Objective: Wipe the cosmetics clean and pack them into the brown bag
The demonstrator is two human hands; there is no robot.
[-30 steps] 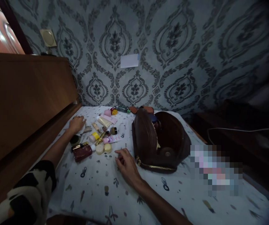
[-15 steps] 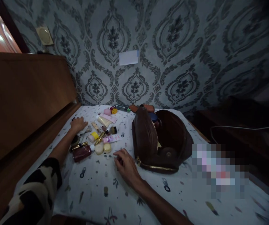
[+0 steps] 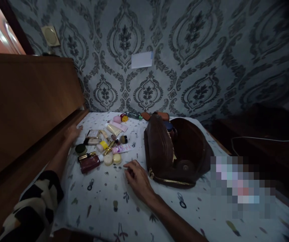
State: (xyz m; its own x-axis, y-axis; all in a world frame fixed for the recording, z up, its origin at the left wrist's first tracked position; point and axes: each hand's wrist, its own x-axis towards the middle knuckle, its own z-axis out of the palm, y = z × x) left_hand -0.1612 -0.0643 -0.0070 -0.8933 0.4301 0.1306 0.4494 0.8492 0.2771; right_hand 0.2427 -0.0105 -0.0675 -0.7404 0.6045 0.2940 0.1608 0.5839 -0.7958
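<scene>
My left hand [image 3: 72,133] is at the left edge of the white printed sheet, beside the wooden panel. One finger points right; the others are dim and partly hidden. To its right lie a glittery compact [image 3: 93,133], a round dark jar [image 3: 81,149], a gold-and-black tube [image 3: 87,156] and a dark red bottle [image 3: 90,164]. My right hand [image 3: 137,178] rests over the sheet, loosely curled with its index finger out, holding nothing. Nearest to it are two small round pale-yellow items [image 3: 116,158]. An open brown leather bag [image 3: 159,154] stands to its right.
Squeeze tubes [image 3: 119,125], a pink item [image 3: 116,119] and a dark green-capped bottle [image 3: 133,115] lie further back, with brown leather pieces [image 3: 162,116] by the wall. A wooden panel [image 3: 28,111] borders the left. A white cable [image 3: 265,137] runs at right.
My left hand has moved left, off the cosmetics to the sheet's edge, uncovering the glittery compact and the dark jar. My right hand stays about where it was. The view has shifted slightly.
</scene>
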